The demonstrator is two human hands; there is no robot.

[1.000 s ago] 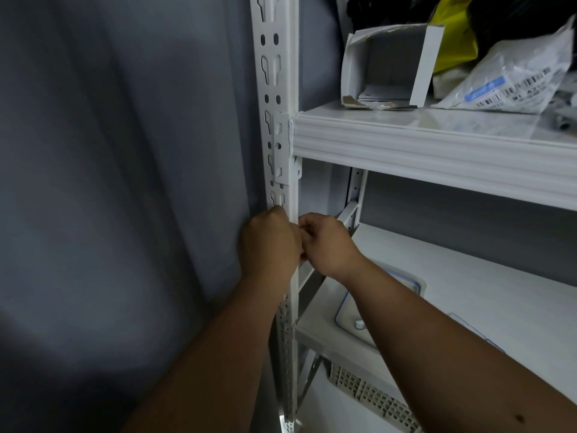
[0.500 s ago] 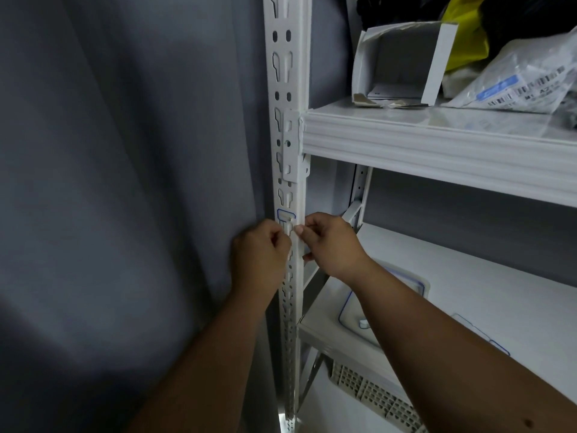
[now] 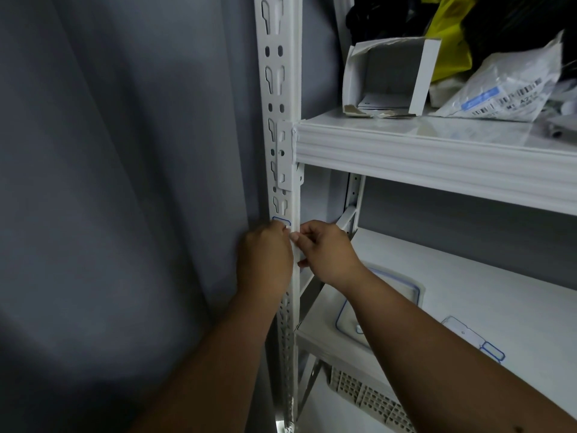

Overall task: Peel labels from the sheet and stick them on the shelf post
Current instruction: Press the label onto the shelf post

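Observation:
A white slotted shelf post [image 3: 278, 89] runs down the middle of the head view. A white label with a blue border [image 3: 281, 220] is on the post, its top edge showing just above my fingers. My left hand [image 3: 265, 260] lies against the post's left face, fingertips pressing on the label. My right hand [image 3: 324, 251] is at the post's right edge, fingers curled, pinching the label's edge at the corner. A label sheet [image 3: 474, 337] with blue-bordered labels lies on the lower shelf [image 3: 515, 307].
A grey curtain [image 3: 125, 182] hangs left of the post. The upper shelf [image 3: 437, 151] carries an open white box [image 3: 390, 76], a plastic mailer [image 3: 505, 89] and a yellow bag [image 3: 449, 35]. A blue-rimmed lid [image 3: 393, 295] lies on the lower shelf; a slotted crate [image 3: 368, 398] sits below.
Both hands slid a little down the post, and the label's blue top edge came into sight above the fingers. The camera shifted slightly.

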